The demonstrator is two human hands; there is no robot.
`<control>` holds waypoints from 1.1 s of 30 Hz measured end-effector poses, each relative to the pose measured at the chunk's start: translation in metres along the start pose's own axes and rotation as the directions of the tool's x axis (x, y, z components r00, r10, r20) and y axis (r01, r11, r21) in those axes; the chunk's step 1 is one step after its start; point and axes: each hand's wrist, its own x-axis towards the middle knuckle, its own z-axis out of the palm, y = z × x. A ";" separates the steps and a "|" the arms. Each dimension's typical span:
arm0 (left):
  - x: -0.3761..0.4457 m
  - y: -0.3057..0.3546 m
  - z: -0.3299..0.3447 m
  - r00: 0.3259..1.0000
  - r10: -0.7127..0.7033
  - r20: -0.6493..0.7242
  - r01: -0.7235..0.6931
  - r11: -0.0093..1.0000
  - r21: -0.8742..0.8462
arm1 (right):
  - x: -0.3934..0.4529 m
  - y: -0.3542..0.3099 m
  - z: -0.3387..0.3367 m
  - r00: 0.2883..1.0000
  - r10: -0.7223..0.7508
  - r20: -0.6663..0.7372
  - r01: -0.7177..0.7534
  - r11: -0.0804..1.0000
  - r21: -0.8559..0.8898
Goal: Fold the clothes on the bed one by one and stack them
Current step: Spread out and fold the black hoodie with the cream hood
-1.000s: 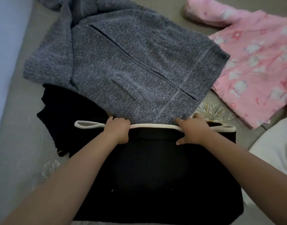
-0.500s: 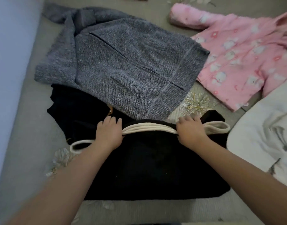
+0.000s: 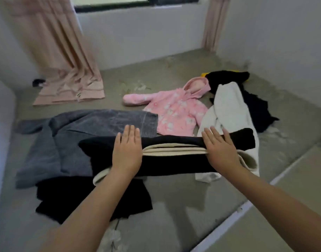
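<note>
A folded black garment with cream trim (image 3: 174,160) hangs above the bed, held from both sides. My left hand (image 3: 127,151) grips its left part and my right hand (image 3: 220,150) its right part, fingers flat on top. Under it lies another black cloth (image 3: 79,199). A grey knit sweater (image 3: 87,130) is spread out at the left. Beyond it lie a pink hooded jacket (image 3: 176,108) and a white garment (image 3: 228,106).
The bed sheet (image 3: 174,211) is grey-green, with its edge (image 3: 247,206) running diagonally at the right. A black pile (image 3: 227,79) sits at the far right by the wall. A pink curtain (image 3: 65,66) drapes onto the bed at the back left.
Both hands have lifted the folded black garment off the bed and carried it up and forward. My view has tilted up, so the far wall and curtains now show.
</note>
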 end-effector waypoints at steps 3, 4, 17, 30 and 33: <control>0.010 0.035 -0.071 0.981 0.104 -0.164 -0.101 0.995 0.028 | -0.020 0.049 -0.055 0.979 0.163 -0.122 -0.169 0.985 -0.039; 0.013 0.050 -0.092 0.971 0.139 -0.195 -0.135 0.990 0.032 | -0.030 0.067 -0.071 0.968 0.206 -0.142 -0.215 0.975 -0.054; -0.003 0.381 -0.262 0.692 0.589 -0.418 -0.624 0.779 0.065 | -0.263 0.338 -0.181 0.788 0.592 -0.169 -0.614 0.735 -0.288; -0.002 0.681 -0.321 0.510 0.761 -0.400 -0.763 0.615 0.198 | -0.425 0.563 -0.164 0.609 0.783 -0.123 -0.783 0.570 -0.249; 0.026 0.738 -0.334 0.493 0.771 -0.404 -0.772 0.602 0.207 | -0.428 0.611 -0.159 0.601 0.799 -0.023 -0.779 0.579 -0.240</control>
